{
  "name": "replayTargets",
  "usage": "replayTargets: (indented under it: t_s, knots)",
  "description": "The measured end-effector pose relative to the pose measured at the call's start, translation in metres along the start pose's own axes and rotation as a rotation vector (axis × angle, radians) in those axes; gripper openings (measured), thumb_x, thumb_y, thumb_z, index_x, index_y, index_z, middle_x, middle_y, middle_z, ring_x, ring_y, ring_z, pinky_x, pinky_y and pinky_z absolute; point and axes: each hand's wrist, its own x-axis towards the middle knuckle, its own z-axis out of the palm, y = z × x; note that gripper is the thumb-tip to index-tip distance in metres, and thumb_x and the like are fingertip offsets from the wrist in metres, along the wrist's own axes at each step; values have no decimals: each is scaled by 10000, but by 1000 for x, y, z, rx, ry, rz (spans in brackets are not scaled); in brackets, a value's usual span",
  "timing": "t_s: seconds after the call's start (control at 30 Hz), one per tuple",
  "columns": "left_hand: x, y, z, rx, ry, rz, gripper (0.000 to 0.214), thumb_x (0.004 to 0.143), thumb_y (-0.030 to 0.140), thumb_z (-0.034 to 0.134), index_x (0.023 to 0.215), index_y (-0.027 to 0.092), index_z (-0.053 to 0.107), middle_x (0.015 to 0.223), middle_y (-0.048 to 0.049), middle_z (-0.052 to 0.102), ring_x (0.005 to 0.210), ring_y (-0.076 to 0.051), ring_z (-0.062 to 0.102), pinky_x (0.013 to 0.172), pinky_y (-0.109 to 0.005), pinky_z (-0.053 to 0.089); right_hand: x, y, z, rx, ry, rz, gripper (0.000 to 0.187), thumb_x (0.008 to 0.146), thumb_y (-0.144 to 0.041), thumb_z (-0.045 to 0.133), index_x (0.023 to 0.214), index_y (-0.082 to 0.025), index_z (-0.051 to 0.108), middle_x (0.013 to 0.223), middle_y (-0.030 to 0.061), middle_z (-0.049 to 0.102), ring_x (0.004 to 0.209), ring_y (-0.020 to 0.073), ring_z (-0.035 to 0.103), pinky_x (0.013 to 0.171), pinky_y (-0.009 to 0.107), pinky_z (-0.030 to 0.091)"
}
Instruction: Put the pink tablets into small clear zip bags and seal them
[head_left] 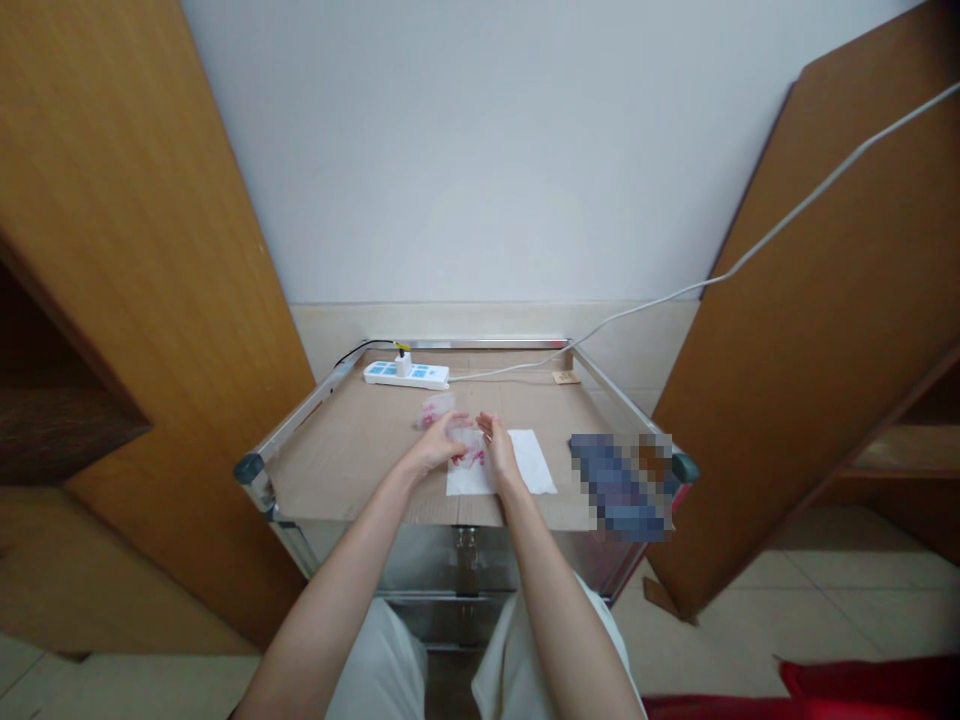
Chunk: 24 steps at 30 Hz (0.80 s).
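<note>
My left hand point(437, 442) and my right hand point(499, 452) meet over a clear plastic bag point(471, 452) holding small pink-red items. Both hands seem to grip its upper edge, with the fingers partly hiding it. The bag rests on a white paper sheet point(529, 462), which lies on a cardboard-covered cart top point(352, 460). Just beyond my left hand lies a smaller clear bag point(436, 410) with similar pink contents.
A white power strip point(405, 375) with a plugged-in adapter sits at the back of the cart, and its grey cable point(787, 205) rises to the right. A pixelated blue object point(619, 485) lies at the right edge. Wooden door panels point(135, 250) flank the cart.
</note>
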Motion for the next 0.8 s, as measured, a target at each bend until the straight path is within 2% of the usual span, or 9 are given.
replayTargets:
  t_s: [0.17,0.4,0.53,0.63,0.73,0.8]
  knots:
    - [0,-2,3,43,-7,8,570,495,-20,545,1026,163,442,849,-47,587,451,-46,501,378,-136,353,-6,-6,-1,-4,0,-2,444,730,-508,350,925,-171,563,1040,110,565,960,192,508,819,317,363]
    - [2,-1,1,-22,75,-16,554,494,13,571,1016,155,451,914,-60,578,420,-27,476,389,-154,365,-6,-5,-5,-41,10,-39,425,726,-490,359,898,-164,571,1022,98,578,962,182,512,816,297,372]
    - [4,0,-3,-222,161,29,540,492,50,611,999,176,474,890,-31,591,440,-27,480,418,-159,371,-8,-10,-5,-112,21,-36,322,689,-405,465,885,-171,566,997,94,586,891,185,541,720,282,421]
    - [4,1,-3,-455,171,84,463,506,87,639,947,162,521,758,2,603,474,-37,488,469,-171,383,-13,-17,-2,-136,15,12,306,658,-375,524,883,-171,561,970,96,594,817,186,565,626,267,439]
    - [3,0,-2,-604,176,136,247,527,120,651,763,113,578,583,20,573,489,-50,488,508,-185,386,-20,-25,0,-89,-72,48,311,668,-425,514,818,-159,575,875,96,624,777,185,582,591,259,438]
    - [3,-3,-1,-638,169,154,146,538,126,651,658,100,573,548,13,566,504,-60,498,523,-192,389,-24,-28,1,-56,-143,51,322,662,-445,522,770,-148,588,826,96,635,763,184,589,588,254,438]
